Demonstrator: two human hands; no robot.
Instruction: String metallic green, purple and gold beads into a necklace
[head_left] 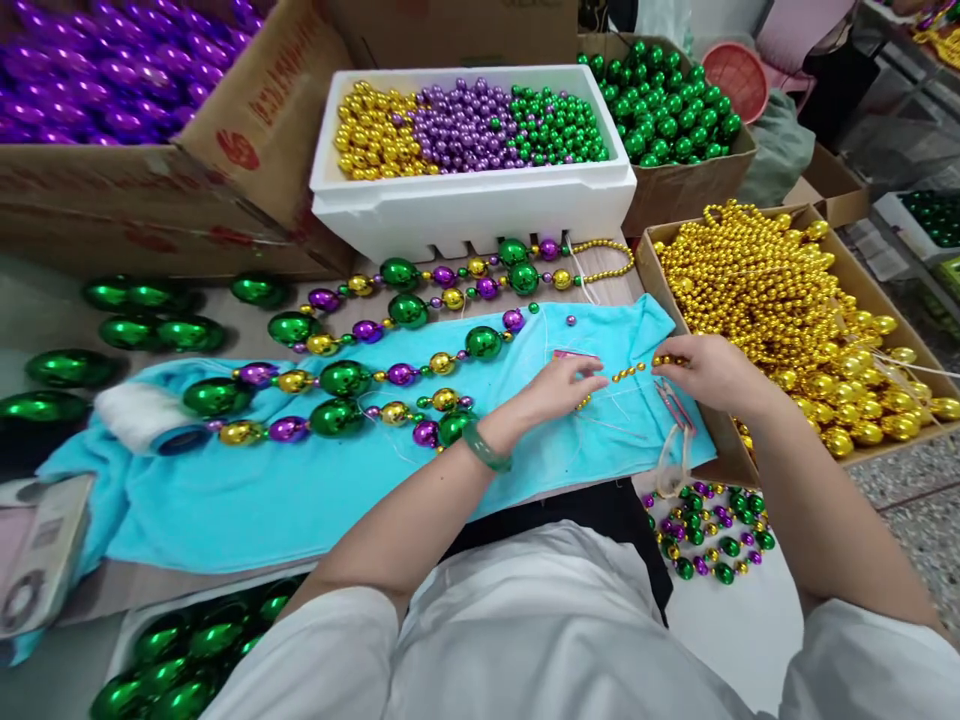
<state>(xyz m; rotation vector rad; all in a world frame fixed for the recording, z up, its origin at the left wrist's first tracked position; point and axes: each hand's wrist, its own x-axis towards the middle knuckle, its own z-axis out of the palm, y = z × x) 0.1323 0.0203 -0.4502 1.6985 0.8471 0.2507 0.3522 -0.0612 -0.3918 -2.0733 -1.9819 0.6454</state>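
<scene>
Gold beads [628, 372] run from the pinching right hand [697, 368], near a box [667, 285] edge, toward the half-curled left hand [564, 388], grip unclear. Towel [300, 500] spreads leftward.

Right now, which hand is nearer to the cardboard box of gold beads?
Right. The right hand is at the left side of the box; the left hand is farther left, over the blue towel.
</scene>
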